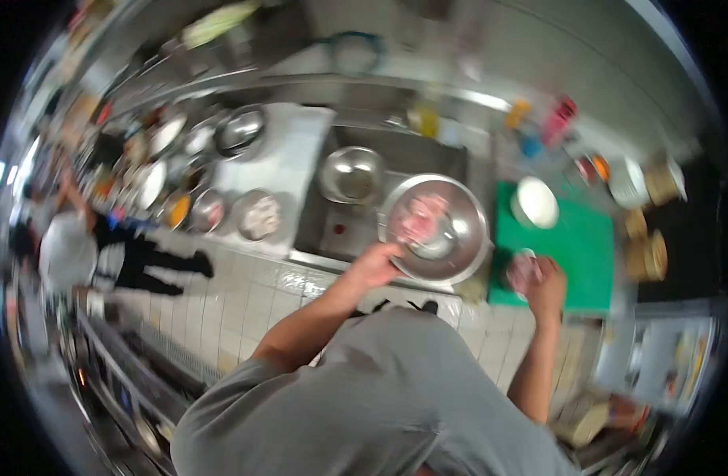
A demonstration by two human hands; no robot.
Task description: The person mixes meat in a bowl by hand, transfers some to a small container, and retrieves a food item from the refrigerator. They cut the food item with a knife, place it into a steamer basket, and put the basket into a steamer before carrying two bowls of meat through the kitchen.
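Observation:
My left hand (375,266) is closed on the near left rim of a large metal bowl (469,252) at the right side of the sink. Pink raw meat (421,218) lies in the bowl, toward its left side. Over the near edge of the green cutting board (574,270), my right hand (547,287) is closed on a small, clear-looking container (522,270) with something pinkish in it. Blur hides its exact kind. A white bowl (534,203) stands on the board, beyond my right hand.
Another metal bowl (352,175) sits in the sink (312,230). Left of it, a bowl of pale pieces (259,216) stands on the counter among several more bowls. A bottle of yellow liquid (426,119) is behind the sink. Another person (70,250) stands far left.

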